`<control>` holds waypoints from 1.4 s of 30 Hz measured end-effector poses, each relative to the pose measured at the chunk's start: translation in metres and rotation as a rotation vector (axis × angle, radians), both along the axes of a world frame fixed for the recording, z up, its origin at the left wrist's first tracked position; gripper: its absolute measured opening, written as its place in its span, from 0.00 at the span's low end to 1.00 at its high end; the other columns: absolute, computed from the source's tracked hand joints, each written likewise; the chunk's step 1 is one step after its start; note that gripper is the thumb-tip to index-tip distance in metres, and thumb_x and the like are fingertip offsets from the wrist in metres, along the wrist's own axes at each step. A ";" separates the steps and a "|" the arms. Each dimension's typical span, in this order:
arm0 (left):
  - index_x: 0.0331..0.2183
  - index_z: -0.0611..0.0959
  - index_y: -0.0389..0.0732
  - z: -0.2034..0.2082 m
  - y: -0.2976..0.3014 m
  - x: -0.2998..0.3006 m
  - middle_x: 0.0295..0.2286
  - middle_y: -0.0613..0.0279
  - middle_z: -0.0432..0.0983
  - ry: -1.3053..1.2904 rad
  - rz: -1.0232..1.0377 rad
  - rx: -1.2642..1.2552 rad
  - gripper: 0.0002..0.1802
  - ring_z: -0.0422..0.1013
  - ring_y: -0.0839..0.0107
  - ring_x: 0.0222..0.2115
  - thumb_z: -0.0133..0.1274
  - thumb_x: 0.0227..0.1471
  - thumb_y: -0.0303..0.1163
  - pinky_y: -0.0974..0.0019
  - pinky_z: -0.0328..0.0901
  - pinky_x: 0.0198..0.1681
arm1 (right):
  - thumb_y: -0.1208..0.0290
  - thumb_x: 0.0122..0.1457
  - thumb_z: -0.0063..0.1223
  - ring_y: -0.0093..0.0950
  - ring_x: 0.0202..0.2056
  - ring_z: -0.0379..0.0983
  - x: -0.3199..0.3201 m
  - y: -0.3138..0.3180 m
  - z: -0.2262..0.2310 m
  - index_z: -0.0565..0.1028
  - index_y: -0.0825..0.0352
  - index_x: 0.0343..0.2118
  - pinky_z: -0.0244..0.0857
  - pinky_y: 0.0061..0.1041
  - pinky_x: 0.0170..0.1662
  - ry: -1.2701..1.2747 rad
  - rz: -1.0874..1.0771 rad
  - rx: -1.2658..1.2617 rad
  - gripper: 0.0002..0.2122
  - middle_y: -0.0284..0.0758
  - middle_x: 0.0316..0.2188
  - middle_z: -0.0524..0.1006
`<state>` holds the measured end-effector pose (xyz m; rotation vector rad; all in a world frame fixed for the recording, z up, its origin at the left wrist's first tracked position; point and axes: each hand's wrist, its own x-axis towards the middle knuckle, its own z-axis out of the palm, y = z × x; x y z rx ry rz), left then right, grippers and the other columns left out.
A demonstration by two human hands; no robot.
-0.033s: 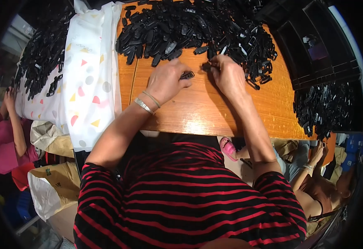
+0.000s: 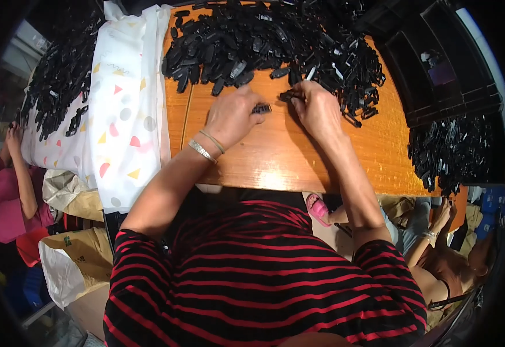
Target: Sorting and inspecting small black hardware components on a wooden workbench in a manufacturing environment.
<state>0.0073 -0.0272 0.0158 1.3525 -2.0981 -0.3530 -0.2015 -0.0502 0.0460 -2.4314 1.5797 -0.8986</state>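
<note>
The table (image 2: pixel 275 162) lies bare along its near edge, a black heap (image 2: pixel 235 43) crowding the far one.
Off its left edge, a paper bag (image 2: pixel 85 257) bears print I can't make out; over bare wood, the left hand (image 2: pixel 232 115) pinches a black part (image 2: pixel 262 109), the right hand (image 2: pixel 317 107) a dark piece (image 2: pixel 286 96).

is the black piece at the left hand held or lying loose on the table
Held: the black piece juts from the curled grip of the left hand. Whether it also touches the table, I cannot tell.
</note>
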 end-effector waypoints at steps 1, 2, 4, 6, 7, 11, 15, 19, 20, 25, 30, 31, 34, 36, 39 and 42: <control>0.35 0.84 0.41 0.001 -0.003 0.000 0.31 0.57 0.77 0.000 -0.001 -0.004 0.11 0.74 0.55 0.34 0.62 0.45 0.32 0.59 0.69 0.37 | 0.79 0.52 0.59 0.41 0.31 0.77 0.000 -0.002 -0.002 0.76 0.71 0.37 0.72 0.33 0.35 0.034 0.019 0.022 0.09 0.45 0.33 0.78; 0.36 0.83 0.41 0.000 -0.002 0.000 0.31 0.56 0.77 -0.007 0.005 0.027 0.13 0.74 0.54 0.34 0.62 0.45 0.32 0.59 0.68 0.37 | 0.79 0.52 0.59 0.41 0.31 0.77 0.000 -0.001 -0.004 0.76 0.71 0.37 0.72 0.33 0.35 0.036 0.021 0.027 0.09 0.45 0.33 0.78; 0.37 0.83 0.42 -0.003 0.005 0.000 0.31 0.56 0.77 -0.013 0.012 0.062 0.14 0.73 0.53 0.35 0.63 0.44 0.31 0.59 0.68 0.38 | 0.79 0.52 0.60 0.40 0.32 0.77 -0.001 -0.002 -0.008 0.76 0.71 0.37 0.71 0.33 0.35 -0.034 -0.006 0.041 0.09 0.45 0.33 0.78; 0.38 0.83 0.39 -0.007 0.008 0.003 0.30 0.56 0.77 0.080 0.032 0.040 0.14 0.74 0.58 0.33 0.62 0.46 0.29 0.62 0.68 0.37 | 0.80 0.53 0.59 0.39 0.32 0.78 0.001 0.000 -0.004 0.76 0.72 0.37 0.71 0.32 0.35 -0.031 0.012 0.079 0.08 0.46 0.34 0.78; 0.38 0.83 0.39 -0.007 0.005 0.004 0.30 0.56 0.77 0.080 0.034 0.038 0.14 0.74 0.58 0.33 0.62 0.46 0.29 0.62 0.68 0.37 | 0.80 0.53 0.59 0.39 0.33 0.78 0.001 -0.001 -0.004 0.76 0.72 0.37 0.71 0.32 0.35 -0.104 0.033 0.051 0.08 0.45 0.34 0.78; 0.38 0.82 0.36 -0.011 0.013 -0.003 0.28 0.61 0.78 0.485 0.037 0.240 0.12 0.74 0.69 0.29 0.60 0.50 0.29 0.66 0.68 0.34 | 0.79 0.54 0.59 0.31 0.30 0.77 -0.004 0.003 -0.020 0.76 0.72 0.36 0.70 0.27 0.34 -0.150 0.038 0.169 0.07 0.40 0.32 0.78; 0.40 0.81 0.34 -0.002 0.009 0.001 0.28 0.67 0.77 0.847 0.011 0.542 0.12 0.71 0.80 0.27 0.57 0.53 0.29 0.73 0.67 0.29 | 0.78 0.54 0.59 0.28 0.29 0.75 -0.002 -0.006 -0.018 0.76 0.72 0.34 0.68 0.25 0.32 -0.312 -0.033 0.229 0.06 0.39 0.31 0.78; 0.42 0.80 0.34 0.000 0.018 0.000 0.30 0.68 0.75 1.021 0.035 0.589 0.13 0.67 0.84 0.24 0.57 0.54 0.28 0.78 0.64 0.26 | 0.79 0.53 0.59 0.32 0.29 0.75 0.004 0.010 -0.018 0.75 0.71 0.33 0.68 0.27 0.31 -0.301 0.027 0.060 0.06 0.40 0.29 0.76; 0.42 0.80 0.34 0.003 0.019 -0.001 0.30 0.68 0.75 1.021 0.033 0.593 0.13 0.67 0.84 0.24 0.57 0.54 0.28 0.78 0.64 0.26 | 0.79 0.53 0.59 0.32 0.29 0.75 0.006 0.013 -0.021 0.75 0.71 0.33 0.68 0.27 0.31 -0.301 0.024 0.062 0.06 0.40 0.29 0.76; 0.42 0.79 0.33 -0.002 0.021 0.001 0.28 0.68 0.73 1.045 0.056 0.653 0.13 0.66 0.83 0.22 0.57 0.54 0.27 0.78 0.63 0.25 | 0.81 0.51 0.60 0.38 0.30 0.73 0.014 0.030 -0.033 0.74 0.69 0.32 0.68 0.33 0.32 -0.018 0.166 -0.133 0.07 0.39 0.28 0.73; 0.42 0.78 0.34 -0.005 0.022 0.002 0.27 0.69 0.73 1.161 0.051 0.692 0.13 0.66 0.83 0.22 0.57 0.55 0.27 0.79 0.62 0.25 | 0.81 0.49 0.60 0.39 0.33 0.73 0.014 0.048 -0.031 0.74 0.68 0.31 0.67 0.32 0.34 0.043 0.248 -0.095 0.07 0.40 0.29 0.73; 0.43 0.78 0.34 -0.005 0.022 0.002 0.28 0.69 0.73 1.163 0.031 0.686 0.13 0.67 0.83 0.22 0.57 0.55 0.27 0.79 0.62 0.24 | 0.81 0.49 0.60 0.39 0.33 0.73 0.015 0.047 -0.030 0.74 0.68 0.31 0.67 0.32 0.34 0.042 0.249 -0.096 0.07 0.40 0.29 0.73; 0.42 0.78 0.34 -0.002 0.023 0.002 0.28 0.68 0.74 1.153 0.046 0.707 0.13 0.67 0.83 0.22 0.57 0.55 0.28 0.79 0.62 0.24 | 0.80 0.49 0.61 0.36 0.32 0.74 0.015 0.040 -0.026 0.74 0.69 0.31 0.68 0.30 0.33 -0.050 0.174 -0.074 0.07 0.39 0.29 0.73; 0.43 0.78 0.35 -0.002 0.025 0.001 0.28 0.68 0.75 1.162 0.037 0.703 0.13 0.67 0.84 0.22 0.57 0.55 0.28 0.80 0.63 0.25 | 0.80 0.49 0.61 0.32 0.30 0.74 0.013 0.033 -0.019 0.73 0.70 0.30 0.68 0.28 0.32 -0.196 0.000 0.171 0.07 0.38 0.28 0.73; 0.43 0.79 0.36 -0.001 0.029 -0.003 0.28 0.68 0.76 1.216 0.004 0.690 0.13 0.68 0.84 0.22 0.57 0.55 0.28 0.80 0.62 0.25 | 0.79 0.52 0.59 0.29 0.28 0.74 0.025 0.031 -0.010 0.73 0.71 0.31 0.69 0.26 0.30 -0.308 0.027 0.098 0.06 0.37 0.27 0.72; 0.43 0.78 0.35 0.001 0.032 -0.006 0.29 0.67 0.76 1.266 -0.005 0.643 0.14 0.68 0.83 0.22 0.57 0.55 0.28 0.80 0.62 0.25 | 0.79 0.54 0.58 0.30 0.27 0.75 0.037 0.037 -0.009 0.73 0.71 0.34 0.69 0.24 0.30 -0.346 0.087 0.058 0.06 0.38 0.30 0.73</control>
